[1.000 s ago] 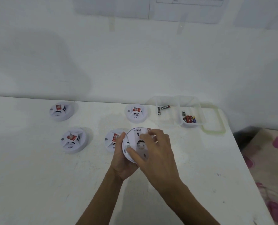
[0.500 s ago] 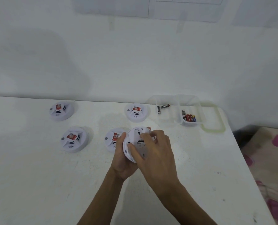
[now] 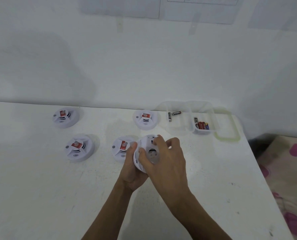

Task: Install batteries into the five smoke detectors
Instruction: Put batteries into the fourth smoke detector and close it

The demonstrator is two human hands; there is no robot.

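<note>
At centre frame the left hand [image 3: 133, 172] cups a smoke detector [image 3: 146, 144] from below, its grip curled round the rim and hiding part of a neighbouring detector [image 3: 120, 149] on the bench [image 3: 40, 187]. The right hand [image 3: 168, 158] has its grip clamped over the back, covering much of it. At upper right, batteries [image 3: 202, 125] lie in a clear tub [image 3: 187, 133], their labels blurred.

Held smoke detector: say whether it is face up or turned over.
Turned over: the held smoke detector shows its flat back with a round opening, gripped by left hand and right hand.
</note>
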